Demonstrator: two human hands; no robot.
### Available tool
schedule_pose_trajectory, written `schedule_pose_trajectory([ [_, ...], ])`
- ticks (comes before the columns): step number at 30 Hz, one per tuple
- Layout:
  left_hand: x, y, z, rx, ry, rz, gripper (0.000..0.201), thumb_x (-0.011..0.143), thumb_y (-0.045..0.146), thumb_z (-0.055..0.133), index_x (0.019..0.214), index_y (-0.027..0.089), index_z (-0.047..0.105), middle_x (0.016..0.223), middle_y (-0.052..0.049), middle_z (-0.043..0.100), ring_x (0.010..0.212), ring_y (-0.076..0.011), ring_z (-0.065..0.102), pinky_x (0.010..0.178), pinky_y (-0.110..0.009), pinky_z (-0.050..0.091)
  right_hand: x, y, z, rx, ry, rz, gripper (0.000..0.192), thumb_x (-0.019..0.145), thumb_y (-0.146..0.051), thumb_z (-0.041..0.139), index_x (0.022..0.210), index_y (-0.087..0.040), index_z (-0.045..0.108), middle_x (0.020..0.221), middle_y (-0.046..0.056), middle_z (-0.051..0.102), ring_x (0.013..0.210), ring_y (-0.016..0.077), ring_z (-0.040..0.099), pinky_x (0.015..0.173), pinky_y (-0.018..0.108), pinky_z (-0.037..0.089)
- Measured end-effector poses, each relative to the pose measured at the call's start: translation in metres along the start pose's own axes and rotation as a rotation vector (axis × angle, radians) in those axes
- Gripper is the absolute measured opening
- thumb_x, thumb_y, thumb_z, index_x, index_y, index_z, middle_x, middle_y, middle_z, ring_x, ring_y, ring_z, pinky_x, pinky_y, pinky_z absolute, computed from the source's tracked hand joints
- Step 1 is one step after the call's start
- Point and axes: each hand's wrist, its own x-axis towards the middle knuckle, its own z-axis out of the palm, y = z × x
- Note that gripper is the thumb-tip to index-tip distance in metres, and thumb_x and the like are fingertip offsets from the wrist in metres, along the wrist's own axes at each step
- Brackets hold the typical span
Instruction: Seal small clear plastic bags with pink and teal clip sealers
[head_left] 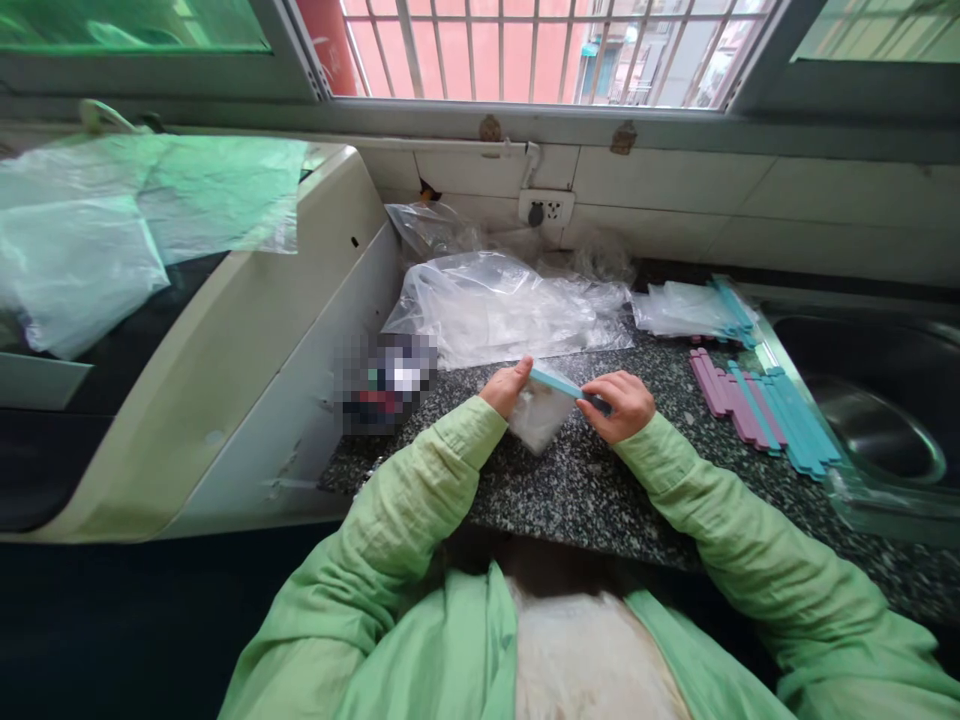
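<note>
Light-blue strip (pixel 556 381) sits at frame centre, one end pinched by left hand (pixel 508 388), other by right hand (pixel 619 406), small clear bag (pixel 538 420) just below, over speckled bench (pixel 570 500); loose strips (pixel 757 412) right, big plastic bag (pixel 517 305) behind.

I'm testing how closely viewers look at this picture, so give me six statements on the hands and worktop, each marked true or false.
1. The left hand and right hand both hold one blue strip. True.
2. Both hands wear gloves. False: both are bare.
3. A small clear bag shows just below the blue strip. True.
4. The big clear bag hangs from the window bars. False: the big clear bag lies on the worktop, below the wall socket.
5. Loose pink strips and loose blue strips lie near the sink. True.
6. The sleeves are red. False: the sleeves are green.
</note>
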Motion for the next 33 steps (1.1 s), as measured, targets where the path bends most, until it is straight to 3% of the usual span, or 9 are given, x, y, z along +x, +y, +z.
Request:
schedule_pose_trajectory([
  [4, 0.000, -0.002, 0.001, 0.023, 0.032, 0.034, 0.050, 0.072, 0.059, 0.044, 0.045, 0.016, 0.042, 0.044, 0.002, 0.039, 0.050, -0.0090, 0.039, 0.052, -0.024, 0.034, 0.003, -0.005, -0.003, 0.014, -0.018, -0.072, 0.007, 0.072, -0.027, 0.055, 0.074, -0.021, 0.059, 0.067, 0.003, 0.062, 0.061, 0.0155, 0.052, 0.061, 0.029, 0.045],
  [17, -0.010, 0.013, 0.010, 0.131, 0.064, 0.009, 0.050, 0.073, 0.055, 0.043, 0.041, 0.017, 0.032, 0.040, 0.004, 0.027, 0.046, -0.0071, 0.025, 0.050, -0.025, 0.025, 0.000, -0.011, -0.006, -0.062, -0.032, -0.121, 0.015, 0.075, -0.033, 0.054, 0.071, -0.019, 0.060, 0.060, 0.001, 0.059, 0.051, 0.0098, 0.051, 0.049, 0.021, 0.039],
  [24, -0.013, 0.017, 0.012, -0.035, -0.012, -0.058, 0.048, 0.074, 0.051, 0.045, 0.042, 0.014, 0.046, 0.040, 0.002, 0.042, 0.044, -0.0071, 0.033, 0.051, -0.023, 0.031, 0.000, -0.014, -0.006, 0.002, 0.087, -0.169, 0.011, 0.072, -0.026, 0.059, 0.071, -0.016, 0.060, 0.059, 0.000, 0.056, 0.048, 0.0065, 0.048, 0.047, 0.018, 0.037],
  [33, -0.013, 0.017, 0.012, -0.086, 0.012, -0.104, 0.045, 0.077, 0.041, 0.046, 0.042, 0.013, 0.051, 0.040, 0.001, 0.046, 0.044, -0.0082, 0.037, 0.053, -0.024, 0.033, 0.000, -0.016, -0.007, 0.066, 0.101, -0.179, 0.007, 0.071, -0.021, 0.060, 0.074, -0.014, 0.060, 0.060, 0.001, 0.056, 0.050, 0.0071, 0.049, 0.047, 0.018, 0.038],
])
